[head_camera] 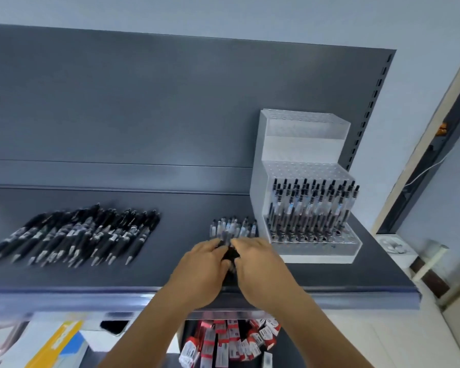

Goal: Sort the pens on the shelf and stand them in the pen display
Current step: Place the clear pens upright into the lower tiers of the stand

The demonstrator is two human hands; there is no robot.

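Both hands gather a bunch of clear pens on the shelf, just left of the pen display.

From the head camera, the left hand [205, 257] and right hand [252, 257] meet with fingers curled around the near ends of a small bundle of clear-barrelled pens [233, 229], probably squaring them up so they can be lifted together. The tiered acrylic pen display [260, 166] stands at the right of the shelf; its lowest tier is largely filled with upright clear pens [311, 208], while the two higher tiers look empty. A separate heap of black pens [75, 232] lies well apart at the left, seemingly kept by type. The dark grey shelf [170, 261] has a matching back panel; red-and-white boxes [229, 341] fill the level beneath, and pale walls surround it.
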